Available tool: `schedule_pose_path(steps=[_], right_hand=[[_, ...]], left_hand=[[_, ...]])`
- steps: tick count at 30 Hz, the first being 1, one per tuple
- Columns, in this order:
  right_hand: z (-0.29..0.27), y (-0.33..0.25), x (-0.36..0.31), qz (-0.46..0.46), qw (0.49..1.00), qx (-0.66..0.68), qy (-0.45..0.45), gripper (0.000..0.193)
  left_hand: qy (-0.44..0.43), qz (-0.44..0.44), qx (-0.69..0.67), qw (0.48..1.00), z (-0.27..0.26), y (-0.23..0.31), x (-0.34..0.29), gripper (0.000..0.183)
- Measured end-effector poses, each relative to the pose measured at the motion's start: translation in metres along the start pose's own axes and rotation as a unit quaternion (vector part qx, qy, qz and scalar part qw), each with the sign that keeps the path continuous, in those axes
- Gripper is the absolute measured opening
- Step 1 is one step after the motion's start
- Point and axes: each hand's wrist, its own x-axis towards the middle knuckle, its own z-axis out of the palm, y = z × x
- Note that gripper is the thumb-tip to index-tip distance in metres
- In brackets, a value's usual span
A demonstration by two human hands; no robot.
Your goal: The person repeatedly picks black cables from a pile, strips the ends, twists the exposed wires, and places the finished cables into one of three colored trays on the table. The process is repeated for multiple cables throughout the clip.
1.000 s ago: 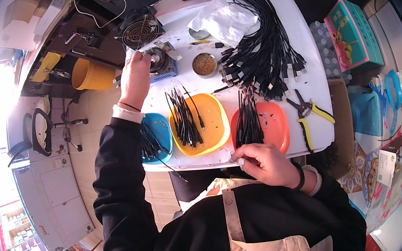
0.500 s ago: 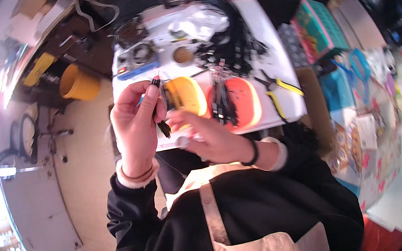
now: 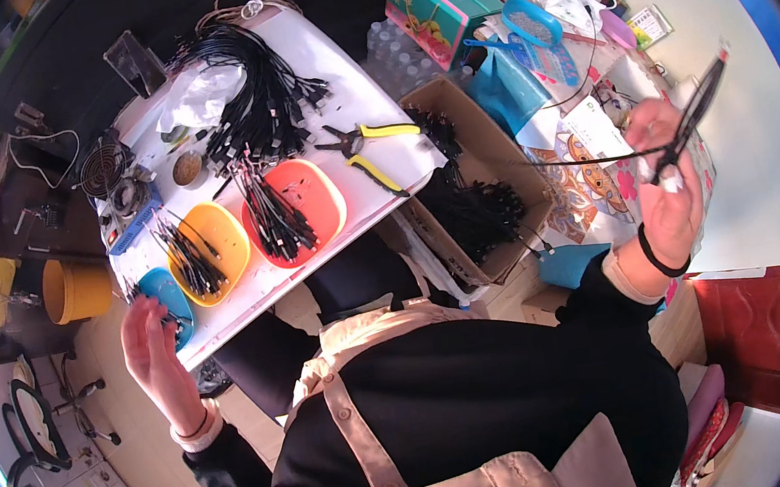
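Right hand (image 3: 672,199): grips black cable (image 3: 692,121) beyond right edge of worktop (image 3: 413,155).
Left hand (image 3: 152,351): by blue tray (image 3: 184,312), near-left corner; grip unclear.

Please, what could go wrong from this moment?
The cable in the right hand stretches toward the box, so it might catch there. The left hand is close to the blue bowl; a bump could spill its cables. The pliers lie near the edge of the table and could be knocked off.
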Motion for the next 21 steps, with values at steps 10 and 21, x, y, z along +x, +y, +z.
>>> schedule_pose_path(steps=[10, 21], right_hand=[[0.036, 0.199, 0.002, 0.277, 0.936, 0.2, -0.088, 0.021], [0.131, 0.444, -0.06, 0.252, 0.918, -0.218, -0.214, 0.039]], left_hand=[[0.115, 0.049, 0.287, 0.95, -0.055, -0.063, -0.001, 0.017], [0.17, 0.101, 0.609, 0.768, -0.053, -0.085, 0.097, 0.015]])
